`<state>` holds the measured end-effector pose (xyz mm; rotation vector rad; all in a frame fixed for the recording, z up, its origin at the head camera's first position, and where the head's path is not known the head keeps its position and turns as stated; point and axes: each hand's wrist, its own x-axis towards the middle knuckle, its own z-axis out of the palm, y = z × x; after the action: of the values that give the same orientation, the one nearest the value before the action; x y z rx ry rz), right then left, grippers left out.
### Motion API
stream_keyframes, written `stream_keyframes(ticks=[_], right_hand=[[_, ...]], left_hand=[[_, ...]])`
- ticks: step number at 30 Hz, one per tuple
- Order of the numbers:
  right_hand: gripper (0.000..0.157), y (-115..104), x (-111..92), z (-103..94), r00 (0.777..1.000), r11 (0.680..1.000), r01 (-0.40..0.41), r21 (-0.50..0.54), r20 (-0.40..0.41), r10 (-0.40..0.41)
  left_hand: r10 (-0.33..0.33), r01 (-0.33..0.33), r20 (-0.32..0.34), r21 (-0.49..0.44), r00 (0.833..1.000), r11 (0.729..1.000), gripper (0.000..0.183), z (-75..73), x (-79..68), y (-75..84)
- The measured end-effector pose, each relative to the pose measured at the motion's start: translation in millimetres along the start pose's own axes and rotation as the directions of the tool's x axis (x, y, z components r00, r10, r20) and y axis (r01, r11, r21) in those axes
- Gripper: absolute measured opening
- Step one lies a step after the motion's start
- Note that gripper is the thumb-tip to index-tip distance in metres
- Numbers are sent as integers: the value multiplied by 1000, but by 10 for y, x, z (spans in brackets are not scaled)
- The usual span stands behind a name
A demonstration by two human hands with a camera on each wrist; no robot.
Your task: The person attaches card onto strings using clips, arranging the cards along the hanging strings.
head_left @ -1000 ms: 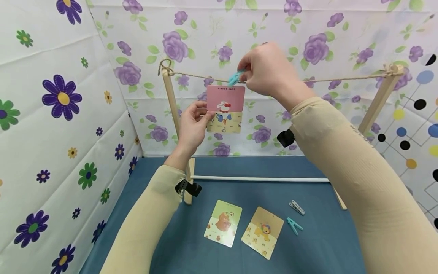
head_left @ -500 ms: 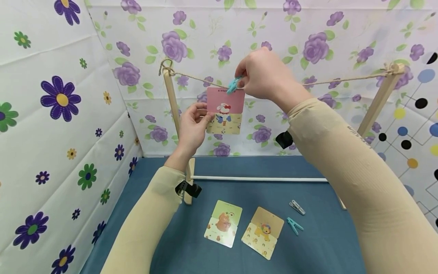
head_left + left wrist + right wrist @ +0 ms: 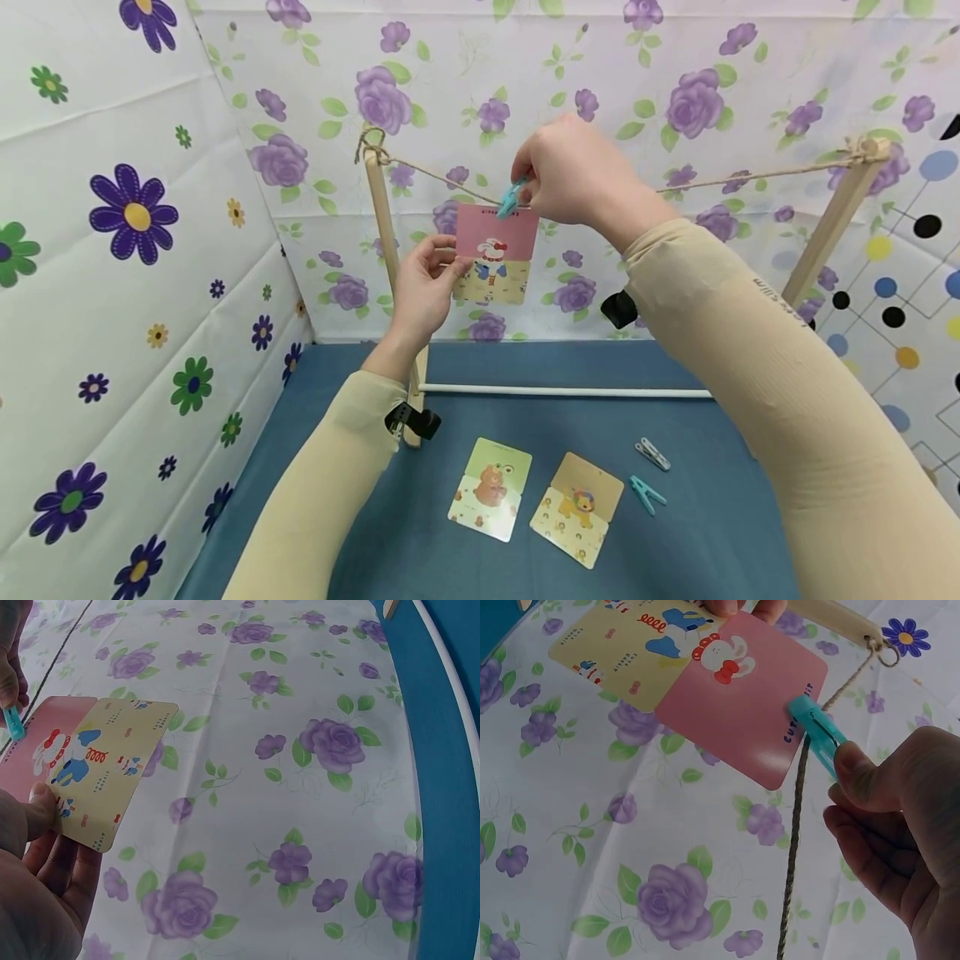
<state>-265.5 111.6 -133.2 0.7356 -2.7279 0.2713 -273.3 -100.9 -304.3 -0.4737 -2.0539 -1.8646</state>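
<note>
A pink and yellow card [image 3: 495, 242] with a white rabbit hangs at the twine [image 3: 435, 176], its pink end up against the line. My left hand [image 3: 425, 283] pinches the card's left edge between thumb and fingers. Above it my right hand [image 3: 573, 171] pinches a turquoise clothespin [image 3: 513, 198] by its handle end. In the right wrist view the clothespin's tip [image 3: 804, 706] overlaps the card's printed pink edge at the twine. The left wrist view shows my thumb on the card's face [image 3: 112, 757] and fingers behind it.
Wooden posts [image 3: 382, 217] hold the twine at both ends, and a white rod [image 3: 562, 391] runs low between them. On the blue cloth lie a green bear card [image 3: 491, 487], a tan lion card [image 3: 577, 508], a grey clothespin [image 3: 652, 454] and another turquoise clothespin [image 3: 647, 495].
The right hand has come down with the clothespin, whose tip now overlaps the card's top edge. Card and left hand have sunk slightly, and the twine sags lower with the left post leaning inward.
</note>
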Motion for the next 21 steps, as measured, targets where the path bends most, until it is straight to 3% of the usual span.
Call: stream_keyframes(ticks=[7,21], right_hand=[[9,-12,17,44,1000,1000,7,-14,30,-7],[16,-18,23,110,997,1000,-8,-9,77,8]], left_hand=[[-7,6,11,33,1000,999,24,-20,-33,-43],[-10,10,9,28,1000,1000,24,18,-51,-106]])
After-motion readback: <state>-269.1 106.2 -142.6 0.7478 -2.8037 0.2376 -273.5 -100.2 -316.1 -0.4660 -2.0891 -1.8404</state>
